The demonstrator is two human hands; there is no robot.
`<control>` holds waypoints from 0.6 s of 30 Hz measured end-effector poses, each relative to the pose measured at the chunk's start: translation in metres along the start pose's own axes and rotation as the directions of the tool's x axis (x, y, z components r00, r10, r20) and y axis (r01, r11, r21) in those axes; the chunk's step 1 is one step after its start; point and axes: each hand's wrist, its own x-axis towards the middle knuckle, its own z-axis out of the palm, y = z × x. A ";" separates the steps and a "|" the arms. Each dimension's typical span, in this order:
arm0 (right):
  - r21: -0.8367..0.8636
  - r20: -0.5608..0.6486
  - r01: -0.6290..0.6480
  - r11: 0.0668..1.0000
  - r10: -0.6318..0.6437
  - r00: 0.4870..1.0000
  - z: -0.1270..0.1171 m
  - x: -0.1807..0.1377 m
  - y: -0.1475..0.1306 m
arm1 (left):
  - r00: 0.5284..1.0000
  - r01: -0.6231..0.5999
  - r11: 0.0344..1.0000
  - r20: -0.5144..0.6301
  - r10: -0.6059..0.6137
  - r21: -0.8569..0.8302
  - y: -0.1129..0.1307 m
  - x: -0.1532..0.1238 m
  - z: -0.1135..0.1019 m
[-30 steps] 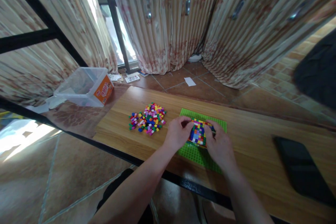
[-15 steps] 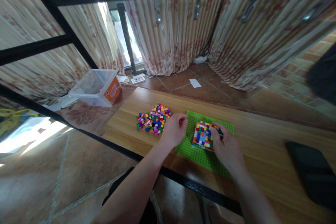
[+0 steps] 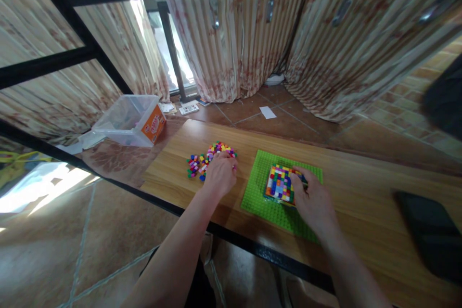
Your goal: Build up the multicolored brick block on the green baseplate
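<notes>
A green baseplate (image 3: 262,197) lies on the wooden table (image 3: 353,192). On it stands a square block of many-coloured small bricks (image 3: 279,184). My right hand (image 3: 313,198) rests against the block's right side, fingers curled on its edge. To the left lies a loose pile of small coloured bricks (image 3: 202,159). My left hand (image 3: 221,173) lies palm down over the right part of that pile, covering several bricks; its fingertips are hidden.
A dark flat object (image 3: 429,236) lies at the table's right end. A clear plastic box with an orange label (image 3: 132,120) sits on the tiled floor beyond the table, near papers (image 3: 189,107) and curtains (image 3: 252,33). Black metal bars (image 3: 72,57) cross the upper left of the view.
My left hand left the brick block and moved left onto the loose pile. My right hand stayed at the block's right side.
</notes>
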 end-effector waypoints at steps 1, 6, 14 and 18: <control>-0.001 0.001 -0.002 1.000 0.002 1.000 0.000 0.000 0.000 | 1.000 0.011 1.000 0.000 -0.011 0.006 0.001 0.001 0.001; 0.005 0.003 -0.007 1.000 0.006 1.000 0.000 0.000 0.000 | 1.000 -0.008 1.000 -0.028 0.007 -0.027 0.006 0.002 -0.001; 0.029 -0.017 0.015 0.999 -0.015 1.000 0.001 0.000 -0.001 | 0.989 -0.149 0.861 -0.074 0.130 -0.486 0.037 0.000 0.006; 0.028 -0.002 -0.005 1.000 0.005 1.000 0.000 0.000 -0.005 | 0.992 -0.121 0.783 -0.040 0.123 -0.610 0.046 -0.003 0.014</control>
